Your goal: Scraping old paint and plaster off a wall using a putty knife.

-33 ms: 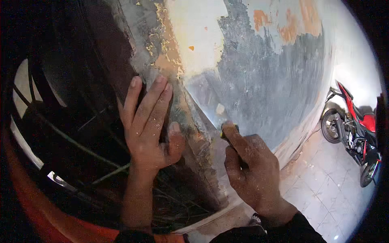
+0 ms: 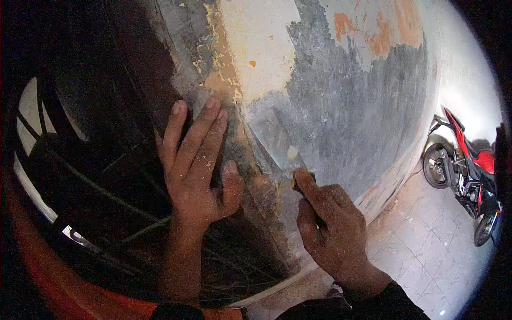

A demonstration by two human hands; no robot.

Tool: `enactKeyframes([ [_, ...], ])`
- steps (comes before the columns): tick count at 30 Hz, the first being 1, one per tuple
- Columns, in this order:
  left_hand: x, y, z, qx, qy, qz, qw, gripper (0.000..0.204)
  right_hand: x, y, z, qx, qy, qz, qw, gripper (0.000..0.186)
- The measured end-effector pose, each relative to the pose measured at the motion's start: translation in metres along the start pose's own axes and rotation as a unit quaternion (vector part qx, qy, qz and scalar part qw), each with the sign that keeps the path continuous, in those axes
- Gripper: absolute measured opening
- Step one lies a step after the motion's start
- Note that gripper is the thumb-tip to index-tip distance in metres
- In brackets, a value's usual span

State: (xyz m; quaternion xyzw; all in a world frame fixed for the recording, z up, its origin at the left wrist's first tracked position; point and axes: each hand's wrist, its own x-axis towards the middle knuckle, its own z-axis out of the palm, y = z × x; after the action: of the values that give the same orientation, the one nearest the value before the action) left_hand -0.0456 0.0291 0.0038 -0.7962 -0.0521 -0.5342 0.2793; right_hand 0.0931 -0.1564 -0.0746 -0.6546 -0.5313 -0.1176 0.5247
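Brings the scraper [image 2: 274, 137] slightly lower than before, clamped in the right hand [image 2: 340, 234] just right of the wall edge [image 2: 248, 153], with the left hand [image 2: 194, 173] open left of it, risking gouges from too steep a tilt or nicked fingers from a leftward slip.

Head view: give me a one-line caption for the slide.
Left hand at the corner of a patchy wall, right hand holding a flat scraper against it; red motorcycle at right.
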Motion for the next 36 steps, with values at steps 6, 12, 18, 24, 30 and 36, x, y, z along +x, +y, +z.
enactKeyframes([
  [6,0.0,-0.001,0.0,0.015,-0.009,-0.002,1.0,0.052,0.017,-0.003,0.001,0.011,0.0,-0.01,1.0,0.051],
  [12,-0.002,-0.002,0.007,0.012,-0.008,0.001,1.0,0.053,0.0,0.002,0.005,-0.026,0.017,-0.021,0.999,0.051],
  [18,-0.002,-0.001,0.009,0.001,-0.002,0.0,1.0,0.054,0.023,0.002,0.0,0.036,0.012,-0.019,0.999,0.052],
  [24,-0.022,0.033,-0.003,0.109,-0.078,-0.024,0.991,0.051,-0.021,0.008,0.002,-0.008,-0.072,0.041,0.997,0.054],
  [30,-0.044,0.121,-0.01,-0.245,-0.066,-0.275,0.927,0.05,0.019,-0.004,-0.012,0.044,-0.033,-0.031,0.998,0.054],
  [36,-0.056,0.17,0.012,-0.422,-0.021,-0.383,0.821,0.072,0.013,0.03,-0.004,0.213,-0.149,-0.044,0.965,0.053],
])
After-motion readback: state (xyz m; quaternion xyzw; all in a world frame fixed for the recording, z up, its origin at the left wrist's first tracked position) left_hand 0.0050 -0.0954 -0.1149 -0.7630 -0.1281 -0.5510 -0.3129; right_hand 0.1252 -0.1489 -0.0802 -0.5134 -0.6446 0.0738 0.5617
